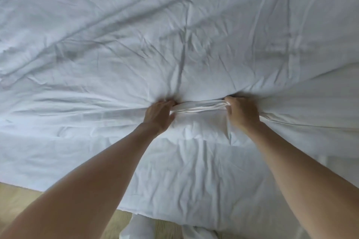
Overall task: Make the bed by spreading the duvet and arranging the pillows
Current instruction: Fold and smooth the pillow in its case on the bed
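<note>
Both hands: left hand [160, 114] and right hand [241, 111] are curled, pinching one bunched edge.
Duvet: crumpled white cotton duvet [174, 35] is spread beyond the fingers.
Edge axis: stretched left-right between hands.

Pale wooden floor [17, 196] shows beneath a white-socked foot [138, 225].

duvet [174, 35]: plain white, faint bluish cast, no pattern | floor [17, 198] at 8 o'clock: pale yellowish wood grain | socks [138, 227] at 6 o'clock: plain white
</note>
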Action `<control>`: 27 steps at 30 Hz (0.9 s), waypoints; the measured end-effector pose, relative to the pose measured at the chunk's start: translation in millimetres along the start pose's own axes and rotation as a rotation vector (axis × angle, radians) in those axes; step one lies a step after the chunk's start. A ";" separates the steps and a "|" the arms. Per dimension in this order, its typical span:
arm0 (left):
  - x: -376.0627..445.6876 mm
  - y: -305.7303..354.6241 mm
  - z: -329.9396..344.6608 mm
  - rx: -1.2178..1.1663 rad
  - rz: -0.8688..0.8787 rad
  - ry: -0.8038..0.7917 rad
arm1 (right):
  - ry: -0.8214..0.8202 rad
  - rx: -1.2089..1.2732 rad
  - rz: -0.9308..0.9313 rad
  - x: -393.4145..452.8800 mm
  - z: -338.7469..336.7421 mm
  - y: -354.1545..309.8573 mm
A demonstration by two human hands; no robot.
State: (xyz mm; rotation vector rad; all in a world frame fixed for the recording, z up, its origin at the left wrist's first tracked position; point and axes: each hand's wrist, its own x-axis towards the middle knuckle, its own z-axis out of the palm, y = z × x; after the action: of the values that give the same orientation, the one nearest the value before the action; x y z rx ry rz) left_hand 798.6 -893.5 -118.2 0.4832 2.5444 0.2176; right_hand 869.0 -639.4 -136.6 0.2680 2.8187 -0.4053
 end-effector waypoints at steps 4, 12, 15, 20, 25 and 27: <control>2.4 6.2 4.2 0.064 -0.002 -0.001 | -0.051 -0.077 -0.051 -0.1 2.5 5.7; -53.1 49.2 28.8 0.115 0.213 -0.073 | 0.056 -0.130 0.109 -63.4 -18.3 11.9; -55.3 66.0 41.0 0.068 0.254 -0.104 | 0.012 -0.188 0.144 -90.4 -21.6 32.3; -59.5 68.0 47.2 0.007 0.346 -0.056 | -0.095 -0.293 0.075 -135.4 -8.0 34.1; -64.2 100.9 38.0 -0.012 0.465 -0.018 | -0.013 -0.186 0.082 -153.1 -19.8 30.2; -64.6 120.5 33.5 0.020 0.511 -0.023 | 0.045 -0.117 0.072 -155.5 -26.8 29.9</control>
State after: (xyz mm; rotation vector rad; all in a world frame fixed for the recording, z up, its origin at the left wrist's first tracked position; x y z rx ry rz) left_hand 903.2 -805.1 -85.8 1.1315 2.3582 0.3660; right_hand 1015.6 -625.2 -72.7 0.3570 2.8535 -0.2195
